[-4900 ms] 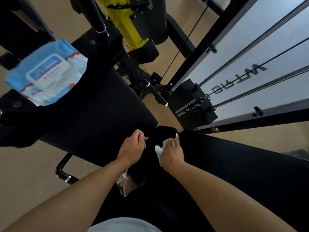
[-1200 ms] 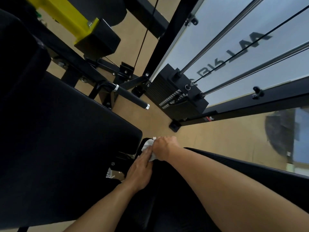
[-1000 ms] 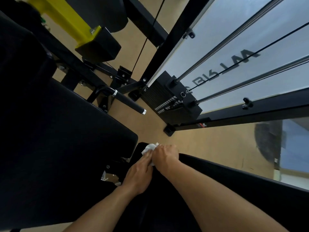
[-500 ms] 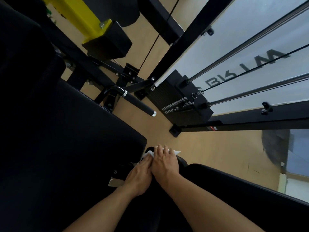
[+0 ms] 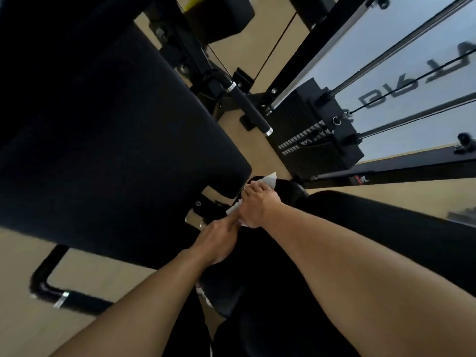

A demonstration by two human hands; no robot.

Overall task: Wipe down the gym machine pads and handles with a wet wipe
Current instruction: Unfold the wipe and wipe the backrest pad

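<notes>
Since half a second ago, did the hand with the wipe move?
Yes. The right hand pressing the white wet wipe slid slightly toward the big black seat pad, along the small black roller pad.

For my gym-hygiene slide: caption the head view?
Right hand presses a white wet wipe onto a black roller pad; left hand alongside.

We only see bits of the wet wipe [image 5: 269, 179]; most of it sits under the right hand [image 5: 258, 207]. The left hand [image 5: 219, 240] hides whatever its fingertips touch. Lettering on the frosted panel [image 5: 401, 55] runs off the right edge, unreadable.
</notes>
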